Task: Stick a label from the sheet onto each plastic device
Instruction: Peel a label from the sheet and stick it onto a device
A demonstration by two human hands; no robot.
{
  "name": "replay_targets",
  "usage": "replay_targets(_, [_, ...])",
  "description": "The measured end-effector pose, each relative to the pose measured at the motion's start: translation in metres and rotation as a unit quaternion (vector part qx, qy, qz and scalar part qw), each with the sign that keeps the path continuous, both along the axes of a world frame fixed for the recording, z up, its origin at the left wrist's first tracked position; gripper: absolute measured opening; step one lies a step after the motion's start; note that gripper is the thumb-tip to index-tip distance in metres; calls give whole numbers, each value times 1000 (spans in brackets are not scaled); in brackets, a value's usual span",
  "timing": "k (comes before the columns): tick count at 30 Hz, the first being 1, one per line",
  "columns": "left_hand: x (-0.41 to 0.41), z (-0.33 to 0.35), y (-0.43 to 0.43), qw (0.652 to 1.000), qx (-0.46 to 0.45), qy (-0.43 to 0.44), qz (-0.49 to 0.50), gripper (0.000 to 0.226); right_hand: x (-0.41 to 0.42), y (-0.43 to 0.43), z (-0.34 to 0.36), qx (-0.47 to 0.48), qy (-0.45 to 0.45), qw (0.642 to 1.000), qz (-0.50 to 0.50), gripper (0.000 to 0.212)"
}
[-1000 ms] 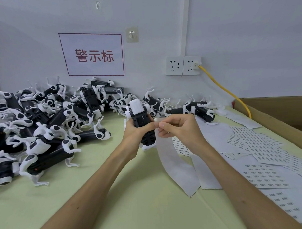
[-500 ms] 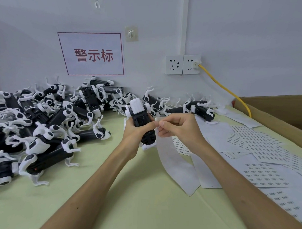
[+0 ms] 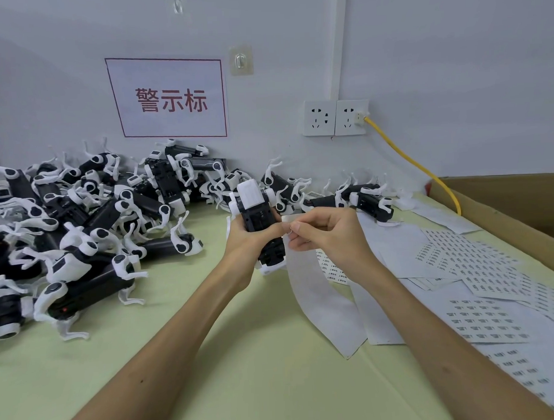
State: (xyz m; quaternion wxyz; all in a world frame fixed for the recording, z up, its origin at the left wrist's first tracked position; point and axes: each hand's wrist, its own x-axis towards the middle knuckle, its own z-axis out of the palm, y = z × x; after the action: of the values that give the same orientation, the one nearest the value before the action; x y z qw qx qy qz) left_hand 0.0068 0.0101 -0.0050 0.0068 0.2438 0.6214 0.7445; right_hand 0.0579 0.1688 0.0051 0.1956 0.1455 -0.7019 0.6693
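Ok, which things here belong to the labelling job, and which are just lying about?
Job: black-and-white plastic device held in left hand; white paper strip pinched by right hand; printed label sheets; heap of matching devices.
Lying about: brown cardboard box; yellow cable; white wall sockets; red-lettered sign.

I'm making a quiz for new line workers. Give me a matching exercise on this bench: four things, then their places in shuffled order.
1 held device
2 yellow cable
3 cardboard box
4 paper strip

a plugged into the wall socket
b gripped in the left hand
c at the table's right edge
d pinched by the right hand

Pairs: 1-b, 2-a, 3-c, 4-d
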Motion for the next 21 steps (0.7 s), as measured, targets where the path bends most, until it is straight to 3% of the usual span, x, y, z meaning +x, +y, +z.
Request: replay_targets(21, [0, 0, 0, 1000, 6, -15, 8, 16, 0, 0, 0, 9, 3, 1000, 1, 17])
